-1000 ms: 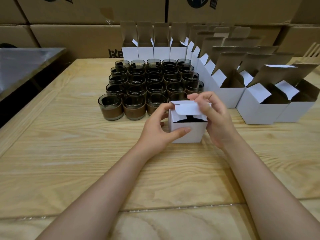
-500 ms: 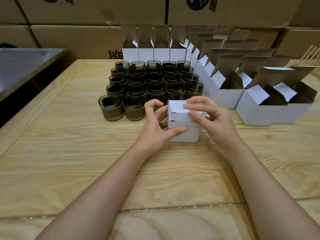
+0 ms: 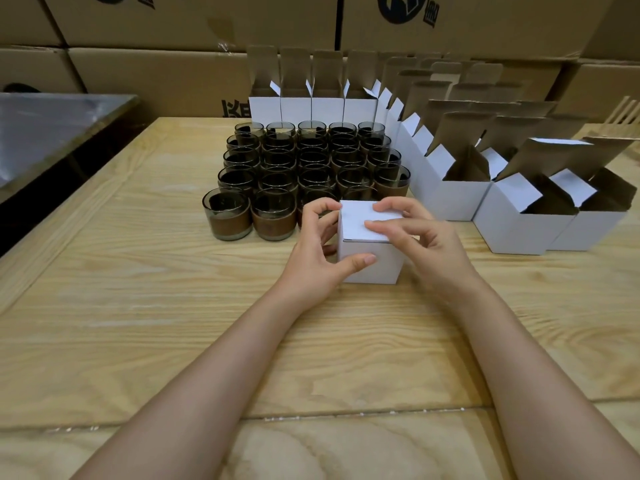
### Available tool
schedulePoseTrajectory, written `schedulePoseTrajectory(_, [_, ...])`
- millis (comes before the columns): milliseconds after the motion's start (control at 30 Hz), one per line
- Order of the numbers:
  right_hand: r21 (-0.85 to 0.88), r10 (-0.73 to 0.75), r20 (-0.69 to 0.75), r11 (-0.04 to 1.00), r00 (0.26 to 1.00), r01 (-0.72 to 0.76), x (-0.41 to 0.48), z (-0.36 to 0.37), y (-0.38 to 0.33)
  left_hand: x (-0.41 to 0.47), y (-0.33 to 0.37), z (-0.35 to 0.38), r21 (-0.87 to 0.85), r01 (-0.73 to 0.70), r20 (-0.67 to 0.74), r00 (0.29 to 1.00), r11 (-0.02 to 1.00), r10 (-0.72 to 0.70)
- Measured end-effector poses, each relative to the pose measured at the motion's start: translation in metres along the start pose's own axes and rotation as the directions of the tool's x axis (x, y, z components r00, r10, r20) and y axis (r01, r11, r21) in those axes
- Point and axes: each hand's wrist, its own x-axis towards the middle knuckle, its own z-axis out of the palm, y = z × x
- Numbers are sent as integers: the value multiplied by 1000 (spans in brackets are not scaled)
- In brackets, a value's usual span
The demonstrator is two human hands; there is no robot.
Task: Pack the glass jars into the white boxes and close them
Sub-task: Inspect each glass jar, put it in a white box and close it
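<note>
Box (image 3: 370, 244): white, one unit, upright on table (image 3: 138, 306), centre, just in front of the jars. Lid down and flat on top; a thin seam shows along the near edge, and whether the tuck is fully seated cannot be told from this angle.

Left hand (image 3: 313, 258): clamped on the box. Thumb lies across the front face, fingers curl round the far left top corner.

Right hand (image 3: 426, 244): on the box from the right. Two bent digits rest their tips on the lid, the rest curl by the right top edge; it appears to press the lid down.

Jars (image 3: 304, 164): dark glass, each with a brown band round the lower half. Upright, mouths open, packed touching in rows behind the box. Two front jars stand just left of the left hand.

Open boxes (image 3: 450, 195): white outside, brown inside, lids raised. One row stands behind the jars; another runs diagonally down their right side, ending well right of the right hand.

Cartons (image 3: 173, 64): brown, stacked along the wall behind the table, black print on some.

Metal surface (image 3: 52, 133): grey, far left, apart from the table.

Wooden slats (image 3: 623, 112): pale, at the right edge, partly cut off.
</note>
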Motion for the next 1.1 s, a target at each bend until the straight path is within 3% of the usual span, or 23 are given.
schedulePoseTrajectory(100, [21, 12, 39, 1000, 999, -13, 1, -4, 4, -3, 1, 3, 194, -109, -38, 992, 975, 119])
schedulePoseTrajectory(167, [59, 10, 77, 998, 997, -15, 0, -6, 5, -5, 1, 4, 421, -273, -22, 950, 865, 311])
schedulePoseTrajectory(233, [102, 28, 109, 994, 994, -39, 0, -7, 6, -5, 1, 3, 533, -375, 29, 904, 758, 427])
schedulePoseTrajectory(433, [212, 90, 120, 970, 989, -114, 0, -3, -1, -13, 18, -13, 669, -373, 55, 887, 643, 458])
schedulePoseTrajectory(600, [247, 64, 251, 960, 966, -128, -3, 18, -9, -29, 43, -46, 817, -424, 234, 863, 390, 449])
schedulePoseTrajectory(700, [246, 74, 242, 960, 968, -135, -6, 35, -10, -49, 48, -81, 813, -388, 219, 895, 434, 389])
schedulePoseTrajectory(900, [20, 79, 329, 996, 941, -91, -13, 53, -2, -90, 34, -164, 801, -181, 8, 956, 571, 292])
schedulePoseTrajectory(1100, [-30, 122, 340, 992, 932, -119, -11, 54, -2, -85, 14, -235, 887, 88, -189, 965, 454, 182])
